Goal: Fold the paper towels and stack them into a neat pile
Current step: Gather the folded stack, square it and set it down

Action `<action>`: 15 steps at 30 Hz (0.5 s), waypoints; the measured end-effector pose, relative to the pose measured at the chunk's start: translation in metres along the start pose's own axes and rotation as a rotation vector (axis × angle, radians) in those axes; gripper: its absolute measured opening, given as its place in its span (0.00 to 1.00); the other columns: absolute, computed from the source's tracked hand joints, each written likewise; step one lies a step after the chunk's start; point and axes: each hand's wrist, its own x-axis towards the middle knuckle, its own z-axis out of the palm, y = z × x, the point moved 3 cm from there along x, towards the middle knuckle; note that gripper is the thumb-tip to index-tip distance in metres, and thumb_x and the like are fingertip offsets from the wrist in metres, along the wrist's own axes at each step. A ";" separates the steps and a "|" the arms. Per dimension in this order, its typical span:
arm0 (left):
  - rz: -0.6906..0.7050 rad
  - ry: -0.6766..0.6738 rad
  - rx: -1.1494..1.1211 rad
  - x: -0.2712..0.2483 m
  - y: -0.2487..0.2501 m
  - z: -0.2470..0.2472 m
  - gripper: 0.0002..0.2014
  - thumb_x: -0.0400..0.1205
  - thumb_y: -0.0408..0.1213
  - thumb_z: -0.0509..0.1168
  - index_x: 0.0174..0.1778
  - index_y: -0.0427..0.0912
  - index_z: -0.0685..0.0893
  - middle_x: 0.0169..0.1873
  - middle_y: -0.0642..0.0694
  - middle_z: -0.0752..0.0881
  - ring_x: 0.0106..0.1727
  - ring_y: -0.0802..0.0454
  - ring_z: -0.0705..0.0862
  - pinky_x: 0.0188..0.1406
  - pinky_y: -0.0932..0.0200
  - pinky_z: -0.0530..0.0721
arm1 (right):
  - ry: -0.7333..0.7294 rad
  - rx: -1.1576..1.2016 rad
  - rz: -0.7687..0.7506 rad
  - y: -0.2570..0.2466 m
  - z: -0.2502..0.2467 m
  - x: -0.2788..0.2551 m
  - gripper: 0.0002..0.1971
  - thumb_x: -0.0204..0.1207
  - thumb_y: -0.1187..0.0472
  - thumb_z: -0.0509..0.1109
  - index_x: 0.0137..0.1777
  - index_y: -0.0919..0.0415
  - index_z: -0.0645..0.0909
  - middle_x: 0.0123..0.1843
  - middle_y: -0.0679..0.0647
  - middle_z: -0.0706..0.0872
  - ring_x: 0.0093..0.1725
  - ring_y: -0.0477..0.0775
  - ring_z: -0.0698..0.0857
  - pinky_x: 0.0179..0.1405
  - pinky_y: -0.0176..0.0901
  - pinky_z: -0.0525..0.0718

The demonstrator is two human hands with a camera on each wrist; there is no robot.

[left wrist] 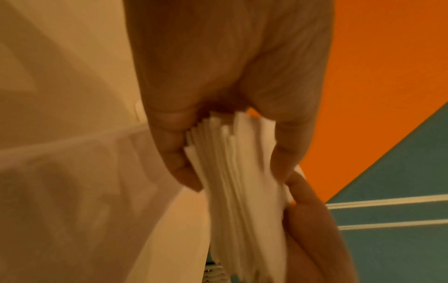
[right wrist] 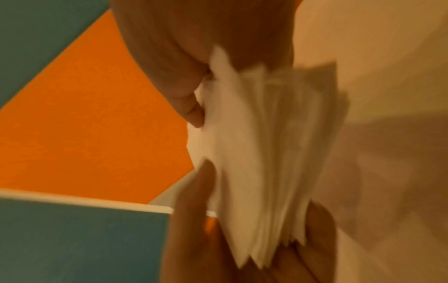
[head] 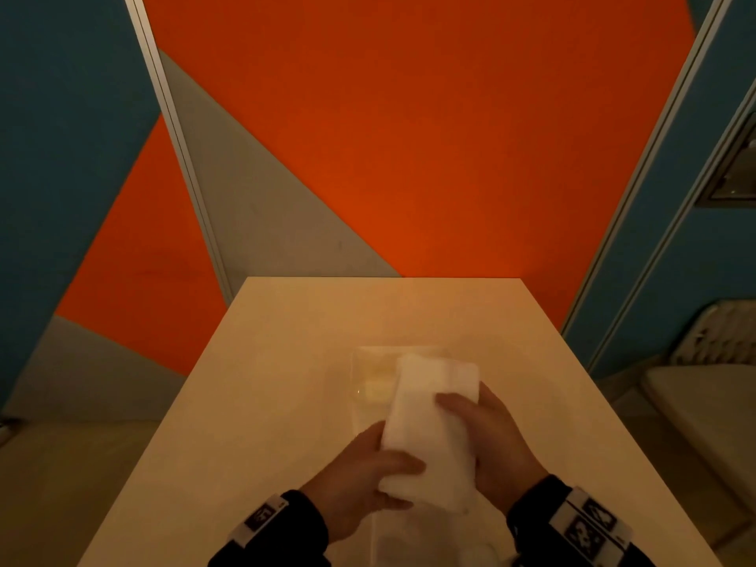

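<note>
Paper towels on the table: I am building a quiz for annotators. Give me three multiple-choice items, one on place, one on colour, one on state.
1. Where is the stack of paper towels?
A. flat on the table
B. held between both hands
C. on the floor

2. The wall straight behind the table is mostly:
A. orange
B. green
C. white

3. The left hand is:
A. flat and open
B. gripping the stack
C. out of view

Answers: B, the left hand and the right hand clasp it above the table; A, an orange panel fills the head view; B, its thumb and fingers pinch the layers in the left wrist view.
</note>
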 end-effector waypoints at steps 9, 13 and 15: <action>0.229 0.286 -0.222 -0.011 0.011 -0.031 0.13 0.74 0.29 0.66 0.54 0.38 0.86 0.47 0.36 0.90 0.46 0.38 0.88 0.39 0.46 0.86 | -0.180 -0.145 0.191 -0.004 -0.010 0.000 0.18 0.69 0.77 0.67 0.58 0.66 0.83 0.53 0.67 0.89 0.53 0.70 0.87 0.54 0.65 0.84; 0.213 0.399 -0.205 -0.006 0.006 -0.024 0.18 0.69 0.33 0.68 0.56 0.40 0.83 0.49 0.34 0.88 0.49 0.34 0.86 0.35 0.49 0.84 | -0.140 -0.176 0.265 0.013 0.003 -0.006 0.18 0.72 0.78 0.57 0.52 0.64 0.85 0.37 0.61 0.90 0.36 0.61 0.88 0.29 0.47 0.85; 0.144 0.370 -0.190 -0.004 0.003 -0.020 0.26 0.61 0.35 0.67 0.57 0.41 0.82 0.52 0.33 0.87 0.52 0.32 0.85 0.37 0.48 0.85 | -0.079 -0.217 0.287 0.017 0.001 -0.007 0.16 0.73 0.75 0.58 0.54 0.62 0.82 0.37 0.59 0.88 0.35 0.59 0.85 0.24 0.42 0.81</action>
